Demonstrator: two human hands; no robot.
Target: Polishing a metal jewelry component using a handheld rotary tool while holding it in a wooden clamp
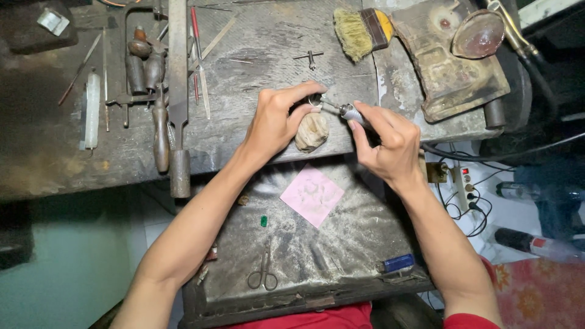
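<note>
- Grinding or polishing seems to be the step in hand: the right hand is gripping a rotary tool like a pen, its tip meeting a small ring.
- Left hand is pinching the ring between thumb and forefinger, braced over the rounded wooden peg at the front edge of the workbench.
- Both forearms are reaching up from below, wrists bent inward toward each other.
- Next move likely calls for turning the ring slightly while keeping it steady.
- Pink paper and scissors are lying on the dusty tray underneath.
</note>
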